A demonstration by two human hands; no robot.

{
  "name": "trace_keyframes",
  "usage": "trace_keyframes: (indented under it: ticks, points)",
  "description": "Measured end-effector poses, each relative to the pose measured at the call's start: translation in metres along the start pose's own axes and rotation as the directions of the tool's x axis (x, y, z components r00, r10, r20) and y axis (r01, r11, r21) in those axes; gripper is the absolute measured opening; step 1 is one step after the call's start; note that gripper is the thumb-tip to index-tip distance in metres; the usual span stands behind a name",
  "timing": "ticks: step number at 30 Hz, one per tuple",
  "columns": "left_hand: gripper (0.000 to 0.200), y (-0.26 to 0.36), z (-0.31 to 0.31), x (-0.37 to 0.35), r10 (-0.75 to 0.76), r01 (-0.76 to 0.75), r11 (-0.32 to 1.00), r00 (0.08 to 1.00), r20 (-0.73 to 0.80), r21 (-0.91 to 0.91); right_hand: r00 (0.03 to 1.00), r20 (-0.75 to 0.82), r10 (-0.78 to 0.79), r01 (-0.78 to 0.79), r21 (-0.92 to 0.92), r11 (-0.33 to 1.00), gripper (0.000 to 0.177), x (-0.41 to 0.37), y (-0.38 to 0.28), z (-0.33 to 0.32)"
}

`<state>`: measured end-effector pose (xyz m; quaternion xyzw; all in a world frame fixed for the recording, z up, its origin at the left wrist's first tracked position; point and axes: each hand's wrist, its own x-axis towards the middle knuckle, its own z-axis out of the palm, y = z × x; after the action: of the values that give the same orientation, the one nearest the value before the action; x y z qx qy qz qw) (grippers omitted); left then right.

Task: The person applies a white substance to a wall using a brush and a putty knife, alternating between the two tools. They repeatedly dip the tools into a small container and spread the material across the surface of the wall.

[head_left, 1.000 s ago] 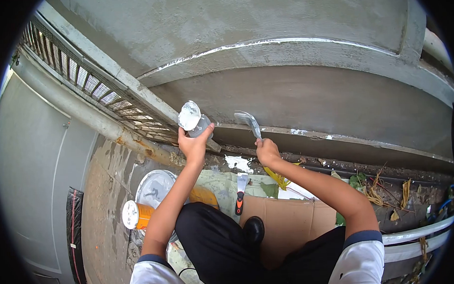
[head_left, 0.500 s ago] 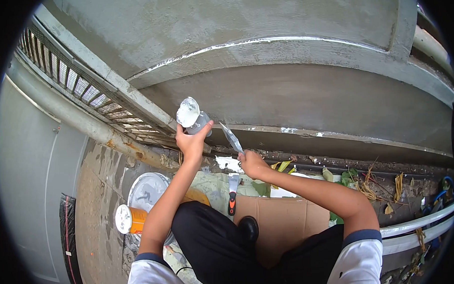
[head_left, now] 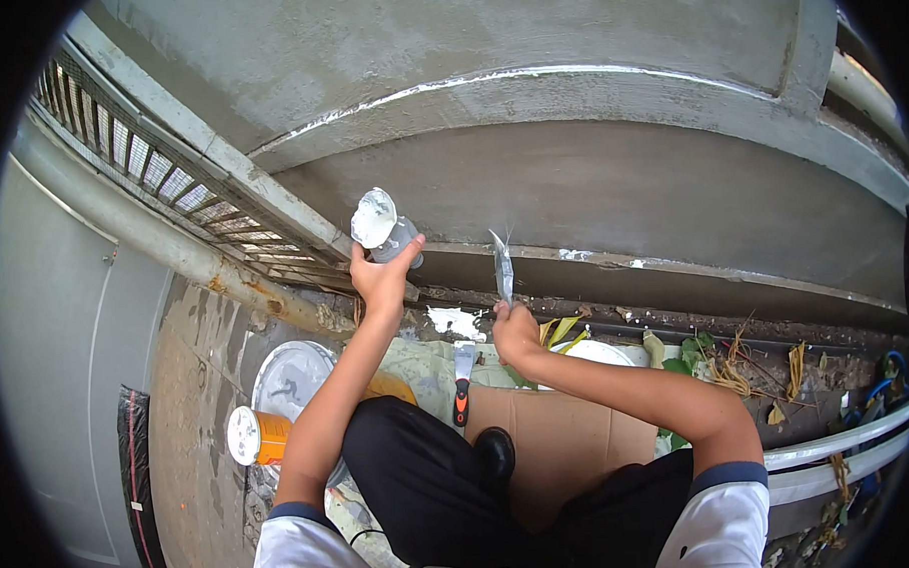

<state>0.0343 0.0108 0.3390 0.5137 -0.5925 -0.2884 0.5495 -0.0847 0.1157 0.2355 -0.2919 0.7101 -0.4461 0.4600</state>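
Putty knife [head_left: 502, 267] swung upright, away from cup [head_left: 383, 231].

Spare orange-handled scraper [head_left: 462, 381] on cloth beside cardboard [head_left: 570, 440]; orange can [head_left: 270, 438] against white bucket [head_left: 289, 375]; rusty pipe [head_left: 173, 251] under grille [head_left: 171, 181]; dry leaves [head_left: 728, 372] right.

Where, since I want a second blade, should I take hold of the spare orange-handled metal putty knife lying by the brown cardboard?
Grip the orange-handled metal putty knife by its orange and black handle, coming down from above on the person's side. It lies flat, with the handle toward the knee and the flat blade pointing at the grey wall, so the handle is the thicker and nearer end.
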Motion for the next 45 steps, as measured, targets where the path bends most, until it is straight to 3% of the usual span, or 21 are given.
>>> trace_keyframes:
  ticks: [3, 5, 9, 11, 13, 19, 21, 27, 31, 33, 35, 39, 42, 45]
  points:
    - [0.068, 0.0, 0.003, -0.001, -0.001, 0.001, 1.0, 1.0, 0.02, -0.005, 0.998, 0.04, -0.039, 0.041, -0.047, 0.998, 0.035, -0.006, 0.003, 0.007]
    - [0.068, -0.004, 0.0, 0.001, 0.008, -0.008, 1.0, 1.0, 0.018, -0.024, 0.976, 0.149, -0.159, 0.185, -0.183, 0.966, 0.036, -0.008, 0.0, 0.009]
    - [0.064, -0.006, -0.019, 0.004, -0.021, 0.021, 1.0, 1.0, 0.011, -0.005, 0.946, 0.296, -0.134, 0.2, -0.207, 0.958, 0.037, 0.022, -0.003, 0.017]
    - [0.064, -0.007, -0.028, 0.004, -0.003, 0.003, 1.0, 1.0, -0.002, 0.026, 0.932, 0.297, -0.208, 0.283, -0.236, 0.93, 0.038, 0.044, 0.001, 0.023]
    - [0.063, -0.01, -0.036, 0.004, 0.003, -0.003, 1.0, 1.0, -0.012, 0.016, 0.883, 0.251, -0.397, 0.46, -0.288, 0.84, 0.037, 0.061, -0.005, 0.025]
    - [0.067, -0.013, -0.036, 0.006, 0.027, -0.025, 0.998, 0.999, -0.034, 0.062, 0.959, -0.013, -0.282, 0.274, -0.202, 0.94, 0.033, 0.035, -0.002, 0.048]
    - [0.067, -0.014, -0.03, 0.004, 0.015, -0.014, 0.998, 1.0, -0.024, 0.063, 0.978, -0.122, -0.168, 0.159, -0.082, 0.984, 0.032, 0.02, -0.001, 0.05]
    - [0.069, -0.029, -0.022, 0.008, 0.026, -0.026, 0.981, 1.0, 0.003, 0.192, 0.967, -0.02, -0.253, 0.253, -0.02, 0.967, 0.03, -0.011, -0.018, 0.018]
    - [0.075, -0.042, -0.025, 0.011, -0.029, 0.042, 0.91, 0.999, -0.038, 0.413, 0.947, 0.145, -0.288, 0.31, -0.163, 0.937, 0.033, -0.017, -0.045, -0.013]
    - [0.077, -0.057, -0.029, 0.016, -0.027, 0.043, 0.902, 0.999, -0.043, 0.429, 0.807, 0.245, -0.538, 0.591, -0.292, 0.752, 0.034, -0.007, -0.062, -0.034]
    - [0.078, -0.064, -0.034, 0.019, -0.027, 0.045, 0.896, 0.999, -0.048, 0.442, 0.784, 0.395, -0.479, 0.621, -0.481, 0.619, 0.034, -0.008, -0.102, -0.066]
    - [0.077, -0.07, -0.043, 0.021, 0.09, -0.1, 0.802, 0.995, 0.047, 0.589, 0.798, 0.369, -0.477, 0.563, -0.739, 0.369, 0.024, -0.026, -0.163, -0.121]
    - [0.074, -0.063, -0.045, 0.018, 0.156, -0.264, 0.768, 0.961, 0.23, 0.584, 0.794, 0.303, -0.527, 0.508, -0.807, 0.301, 0.02, -0.022, -0.174, -0.14]
    - [0.073, -0.061, -0.045, 0.017, 0.186, -0.359, 0.733, 0.923, 0.337, 0.578, 0.812, 0.31, -0.494, 0.523, -0.763, 0.38, 0.018, -0.021, -0.174, -0.141]
